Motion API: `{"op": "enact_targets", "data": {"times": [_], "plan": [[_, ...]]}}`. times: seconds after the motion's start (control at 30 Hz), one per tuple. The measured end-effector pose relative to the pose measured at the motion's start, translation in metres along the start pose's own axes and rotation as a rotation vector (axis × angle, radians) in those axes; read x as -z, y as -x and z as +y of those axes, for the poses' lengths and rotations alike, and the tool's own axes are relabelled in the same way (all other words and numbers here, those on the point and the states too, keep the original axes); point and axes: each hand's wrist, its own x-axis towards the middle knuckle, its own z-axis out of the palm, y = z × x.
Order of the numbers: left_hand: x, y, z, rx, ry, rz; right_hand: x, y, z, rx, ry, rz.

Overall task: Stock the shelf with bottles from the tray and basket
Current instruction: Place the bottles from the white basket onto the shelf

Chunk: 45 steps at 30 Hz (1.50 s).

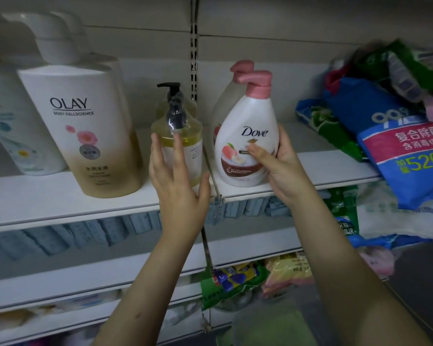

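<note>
Dove bottle (245, 143), white with pink pump: we grip it in our right hand (280, 166), thumb across its label, base at the shelf (60, 196) edge. Just left of that hand, our left hand (179, 186), fingers spread straight, touches the yellow pump bottle (189, 138)

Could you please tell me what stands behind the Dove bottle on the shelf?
A second bottle with the same pink pump cap stands directly behind the Dove bottle, which the right hand grips. Only its pump and left shoulder show; its label and base are covered.
</note>
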Motion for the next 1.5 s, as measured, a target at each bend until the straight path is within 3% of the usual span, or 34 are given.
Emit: {"op": "enact_targets", "data": {"times": [0.7,0.8,0.93,1.1,1.27,1.5], "plan": [[0.003,-0.002,0.000,0.058,0.042,-0.088,0.010,-0.019,0.008,-0.088,-0.017,0.000],[0.014,0.000,0.006,0.108,0.161,-0.128,0.007,0.000,0.006,-0.070,0.076,0.083],[0.035,0.028,0.034,0.140,0.258,-0.164,0.011,0.066,0.005,-0.058,0.060,0.313],[0.052,0.080,0.065,0.315,0.509,-0.358,0.017,0.174,0.019,-0.098,-0.017,0.449],[0.072,0.141,0.077,0.590,0.591,-0.551,0.024,0.250,0.043,-0.231,-0.037,0.661],[0.106,0.181,0.073,0.808,0.629,-0.535,0.004,0.294,0.052,-0.310,-0.023,0.695]]}}
